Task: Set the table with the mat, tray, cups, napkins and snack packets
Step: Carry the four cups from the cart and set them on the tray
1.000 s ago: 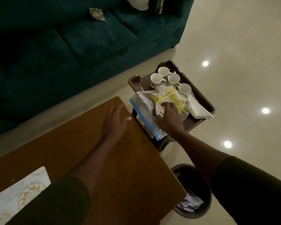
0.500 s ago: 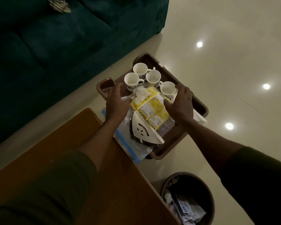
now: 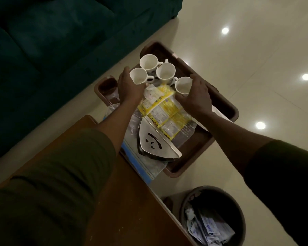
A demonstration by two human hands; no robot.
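A brown tray [image 3: 227,106] sits just beyond the wooden table's [image 3: 124,201] far corner. It carries several white cups, yellow snack packets [image 3: 164,110] in a clear bag, a metal napkin holder [image 3: 156,144] and white napkins [image 3: 218,112] partly hidden by my right arm. My left hand [image 3: 129,87] curls round the left cup [image 3: 138,76]. My right hand [image 3: 196,94] wraps round the right cup [image 3: 183,84]. Two more cups [image 3: 165,71] stand behind them, untouched.
A dark green sofa [image 3: 52,41] fills the upper left. A round waste bin [image 3: 212,215] with crumpled paper stands on the glossy floor beside the table's right edge. A blue-edged plastic bag [image 3: 144,173] hangs over the table corner under the tray.
Both hands have left the sides of the snack bag and reached forward to the outer cups. The view has shifted closer over the tray.
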